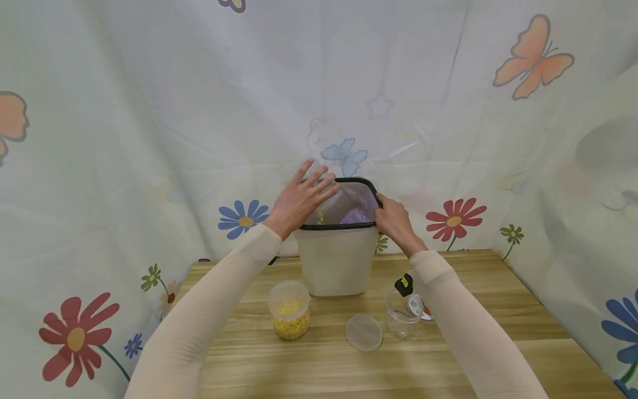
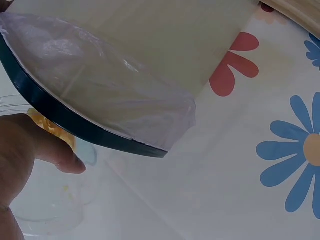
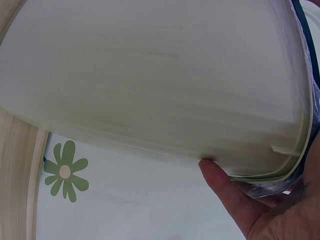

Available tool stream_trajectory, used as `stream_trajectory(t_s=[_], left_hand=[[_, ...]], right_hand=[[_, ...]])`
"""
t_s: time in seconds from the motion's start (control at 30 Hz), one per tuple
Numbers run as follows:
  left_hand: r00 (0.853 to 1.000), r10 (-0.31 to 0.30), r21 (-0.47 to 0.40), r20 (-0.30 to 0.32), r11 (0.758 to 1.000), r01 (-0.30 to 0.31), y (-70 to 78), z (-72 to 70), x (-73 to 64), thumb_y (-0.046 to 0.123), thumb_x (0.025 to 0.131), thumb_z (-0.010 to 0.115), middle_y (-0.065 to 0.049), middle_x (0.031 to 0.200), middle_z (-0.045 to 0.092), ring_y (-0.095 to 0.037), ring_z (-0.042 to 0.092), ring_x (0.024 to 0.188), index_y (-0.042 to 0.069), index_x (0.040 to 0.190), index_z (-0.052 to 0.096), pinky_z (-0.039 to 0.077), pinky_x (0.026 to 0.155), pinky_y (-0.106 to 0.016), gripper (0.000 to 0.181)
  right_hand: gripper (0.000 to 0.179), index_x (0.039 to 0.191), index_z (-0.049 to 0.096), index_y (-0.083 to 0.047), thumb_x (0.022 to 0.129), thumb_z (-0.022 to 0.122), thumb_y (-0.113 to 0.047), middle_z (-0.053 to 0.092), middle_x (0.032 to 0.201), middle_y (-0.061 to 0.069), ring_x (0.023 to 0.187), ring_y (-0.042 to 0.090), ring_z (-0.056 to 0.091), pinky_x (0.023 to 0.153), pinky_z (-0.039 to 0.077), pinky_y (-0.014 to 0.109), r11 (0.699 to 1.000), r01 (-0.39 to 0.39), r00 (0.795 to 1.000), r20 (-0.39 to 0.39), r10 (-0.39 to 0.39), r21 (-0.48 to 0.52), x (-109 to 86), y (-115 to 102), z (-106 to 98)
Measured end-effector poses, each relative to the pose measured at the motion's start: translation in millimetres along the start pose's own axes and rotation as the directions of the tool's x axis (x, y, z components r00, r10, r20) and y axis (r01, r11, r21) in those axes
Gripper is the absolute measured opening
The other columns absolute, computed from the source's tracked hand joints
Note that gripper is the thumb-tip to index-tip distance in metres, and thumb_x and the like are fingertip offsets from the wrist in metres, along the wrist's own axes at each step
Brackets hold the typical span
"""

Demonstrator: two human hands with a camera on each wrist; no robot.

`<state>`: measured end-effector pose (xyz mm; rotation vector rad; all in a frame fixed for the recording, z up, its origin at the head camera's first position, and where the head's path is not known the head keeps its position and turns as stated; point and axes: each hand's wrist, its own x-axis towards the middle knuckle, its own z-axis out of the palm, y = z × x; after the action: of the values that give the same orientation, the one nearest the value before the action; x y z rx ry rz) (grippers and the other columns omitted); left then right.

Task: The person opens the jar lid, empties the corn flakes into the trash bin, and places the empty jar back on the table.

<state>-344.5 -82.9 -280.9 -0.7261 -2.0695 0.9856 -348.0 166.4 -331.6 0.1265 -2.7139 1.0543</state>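
Observation:
A cream bin [image 1: 339, 263] with a black rim and a clear liner stands on the wooden table. Purple plastic [image 1: 355, 216] and some yellow bits show inside. My right hand [image 1: 395, 221] grips the bin's right rim, thumb against the outer wall in the right wrist view. Over the left rim is my left hand [image 1: 306, 197], back towards me, fingers spread. The left wrist view shows its thumb across a clear jar [image 2: 45, 200] that it holds beside the rim. Orange-yellow bits [image 2: 52, 131] lie in this jar near the thumb.
In front of the bin stands a clear tub [image 1: 290, 310] partly filled with yellow bits. A round translucent lid [image 1: 364, 332] lies to its right, next to another clear jar [image 1: 402, 318]. A black and yellow item [image 1: 404, 284] is beside the right sleeve. Behind hangs a printed sheet [image 1: 279, 100].

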Motion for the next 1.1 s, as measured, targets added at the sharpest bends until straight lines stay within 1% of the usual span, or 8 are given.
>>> stream_trajectory(t_s=[0.23,0.33,0.47,0.6,0.67,0.8,0.9,1.1], left_hand=[[1.0,0.016,0.015,0.005,1.0,-0.016,-0.1,1.1,0.4,0.026,0.082,0.079,0.004,0.162,0.024,-0.023,0.018,0.152,0.034,0.157,0.015,0.0,0.124,-0.054,0.099],[1.0,0.029,0.021,0.01,0.999,-0.029,0.0,1.7,1.3,0.028,0.081,0.08,0.003,0.162,0.024,-0.023,0.019,0.152,0.033,0.157,0.015,0.0,0.124,-0.055,0.101],[0.999,0.041,0.029,-0.002,0.999,-0.041,-0.2,2.6,2.6,0.029,0.081,0.08,0.003,0.16,0.027,-0.023,0.021,0.151,0.033,0.157,0.016,0.003,0.124,-0.055,0.099],[0.998,0.055,0.044,-0.018,0.998,-0.055,-1.0,2.5,3.0,0.03,0.08,0.08,0.003,0.159,0.028,-0.023,0.024,0.149,0.033,0.156,0.018,0.004,0.124,-0.055,0.098],[0.997,0.07,0.057,-0.013,0.996,-0.069,-1.8,1.6,3.5,0.031,0.08,0.08,0.003,0.16,0.028,-0.023,0.023,0.15,0.033,0.156,0.018,0.004,0.124,-0.055,0.099],[0.995,0.101,0.094,0.015,0.99,-0.102,-3.2,-1.1,4.8,0.032,0.081,0.08,0.002,0.161,0.024,-0.024,0.019,0.151,0.032,0.157,0.014,0.002,0.124,-0.056,0.101],[0.993,0.113,0.112,0.024,0.987,-0.115,-3.2,-2.4,5.4,0.032,0.081,0.08,0.002,0.162,0.023,-0.024,0.018,0.151,0.033,0.157,0.013,0.002,0.123,-0.056,0.101],[0.992,0.126,0.128,0.007,0.984,-0.126,-3.9,-3.0,7.0,0.027,0.084,0.078,0.003,0.159,0.027,-0.023,0.021,0.15,0.033,0.155,0.017,0.004,0.124,-0.056,0.095]], right_hand=[[0.061,0.154,0.03,-0.01,0.094,0.032,-0.015,0.043,0.149,0.026,0.086,0.039,0.067,0.055,0.056,0.031,1.0,0.001,1.0,0.014,-0.001,0.005,-0.5,1.3,-0.2],[0.061,0.154,0.031,-0.01,0.094,0.032,-0.015,0.044,0.149,0.026,0.089,0.04,0.067,0.055,0.057,0.032,1.0,0.0,1.0,0.011,0.0,-0.001,-0.2,1.1,-0.2],[0.061,0.154,0.033,-0.01,0.093,0.034,-0.015,0.045,0.148,0.025,0.096,0.042,0.065,0.056,0.057,0.032,1.0,0.001,1.0,-0.006,-0.002,-0.016,0.2,0.5,-0.6],[0.06,0.154,0.033,-0.01,0.093,0.034,-0.015,0.045,0.148,0.025,0.094,0.041,0.066,0.056,0.057,0.032,1.0,0.0,1.0,-0.005,0.0,-0.017,0.2,0.4,-0.7],[0.06,0.154,0.032,-0.01,0.093,0.034,-0.015,0.045,0.148,0.025,0.092,0.041,0.066,0.056,0.057,0.032,1.0,0.0,1.0,-0.004,0.0,-0.017,0.4,0.5,-0.6],[0.061,0.154,0.032,-0.01,0.093,0.033,-0.014,0.045,0.147,0.026,0.089,0.04,0.067,0.056,0.056,0.032,1.0,0.0,1.0,-0.003,0.0,-0.022,0.8,0.5,-0.8],[0.061,0.154,0.032,-0.011,0.093,0.033,-0.015,0.045,0.147,0.026,0.088,0.039,0.067,0.056,0.056,0.031,1.0,-0.002,1.0,-0.002,0.002,-0.021,0.6,0.5,-1.0],[0.061,0.154,0.033,-0.012,0.093,0.034,-0.015,0.045,0.148,0.025,0.089,0.04,0.066,0.056,0.056,0.032,1.0,-0.003,1.0,-0.004,0.003,-0.02,0.7,0.6,-0.7]])
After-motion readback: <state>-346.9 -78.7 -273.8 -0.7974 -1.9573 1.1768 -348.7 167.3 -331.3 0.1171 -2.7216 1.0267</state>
